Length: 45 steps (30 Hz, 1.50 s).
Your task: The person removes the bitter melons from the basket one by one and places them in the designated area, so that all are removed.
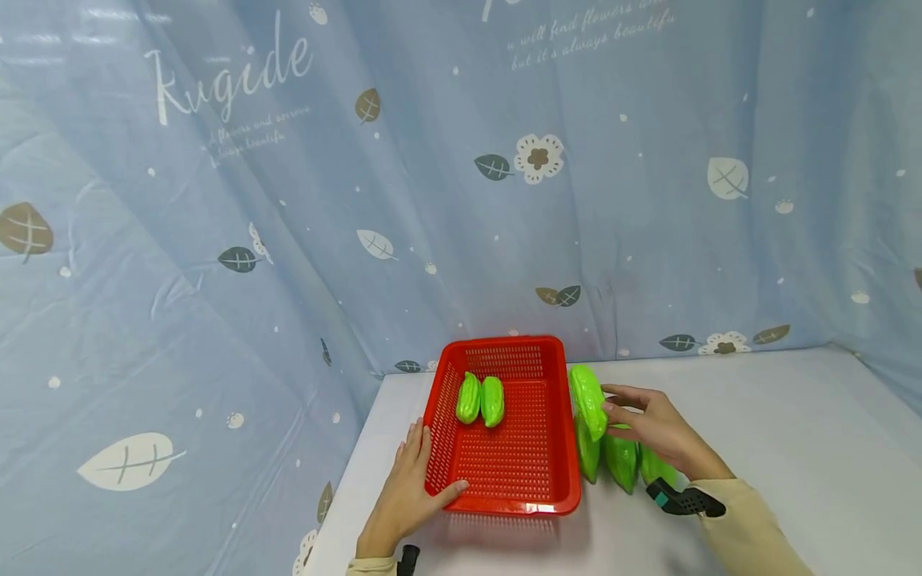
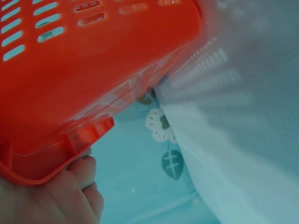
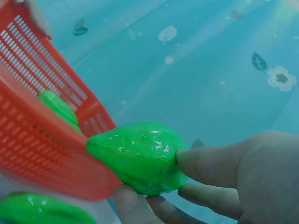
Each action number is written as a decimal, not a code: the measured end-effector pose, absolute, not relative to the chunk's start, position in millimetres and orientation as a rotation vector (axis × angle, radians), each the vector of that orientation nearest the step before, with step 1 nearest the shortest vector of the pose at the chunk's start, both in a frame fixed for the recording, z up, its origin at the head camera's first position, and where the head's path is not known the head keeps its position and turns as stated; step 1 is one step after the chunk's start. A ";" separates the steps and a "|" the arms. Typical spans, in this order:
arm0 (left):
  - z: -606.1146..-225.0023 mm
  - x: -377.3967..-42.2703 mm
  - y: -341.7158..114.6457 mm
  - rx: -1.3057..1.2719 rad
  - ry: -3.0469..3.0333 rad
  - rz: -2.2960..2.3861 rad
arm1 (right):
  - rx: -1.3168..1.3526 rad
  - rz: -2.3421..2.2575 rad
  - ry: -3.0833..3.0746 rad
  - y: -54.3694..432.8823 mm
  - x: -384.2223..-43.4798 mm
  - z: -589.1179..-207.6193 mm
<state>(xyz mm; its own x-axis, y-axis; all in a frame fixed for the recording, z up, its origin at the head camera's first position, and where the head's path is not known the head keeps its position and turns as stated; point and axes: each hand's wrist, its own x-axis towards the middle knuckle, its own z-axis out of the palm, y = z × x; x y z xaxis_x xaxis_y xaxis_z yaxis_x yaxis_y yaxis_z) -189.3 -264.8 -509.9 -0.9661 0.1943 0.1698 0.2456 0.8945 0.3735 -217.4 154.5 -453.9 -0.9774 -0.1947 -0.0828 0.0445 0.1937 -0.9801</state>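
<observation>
My right hand [image 1: 651,424] pinches a glossy green ridged fruit [image 1: 588,400] between thumb and fingers, just beyond the right rim of a red plastic basket [image 1: 504,506]. The right wrist view shows the held fruit's pointed tip [image 3: 100,141] turned toward the basket. Two more green fruits [image 1: 493,402] lie side by side inside, toward the back left. Several others [image 1: 621,460] are on the table below and beside my right hand, which partly covers them. My left hand [image 1: 409,492] rests on the basket's front left corner, its fingers extended along the left side and thumb on the front rim.
A white table surface [image 1: 778,448] extends to the right of the fruits. Behind and to the left hangs a blue curtain [image 1: 461,240] printed with leaves and flowers. The basket's walls [image 3: 46,154] have slots, and its back wall is close to the curtain.
</observation>
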 end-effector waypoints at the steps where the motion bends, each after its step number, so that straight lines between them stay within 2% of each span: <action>1: -510.1 -189.4 -264.9 -0.344 -2.931 -0.601 | -0.146 -1.880 2.275 158.0 -216.1 -454.4; 14: -510.3 -188.9 -264.4 -0.363 -2.902 -0.588 | -0.088 -1.858 2.325 199.0 -203.3 -462.4; 45: -511.3 -188.4 -264.0 -0.347 -2.899 -0.591 | 0.060 -1.791 2.419 258.1 -181.8 -484.5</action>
<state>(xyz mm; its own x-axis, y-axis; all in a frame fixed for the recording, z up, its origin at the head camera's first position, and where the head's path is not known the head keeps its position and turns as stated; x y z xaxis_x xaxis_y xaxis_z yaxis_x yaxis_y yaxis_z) -188.4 -264.0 -511.3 -0.9598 0.1927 0.2038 0.2572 0.8948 0.3649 -181.8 258.1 -484.5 -0.9906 -0.0458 -0.1287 0.1098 0.2940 -0.9495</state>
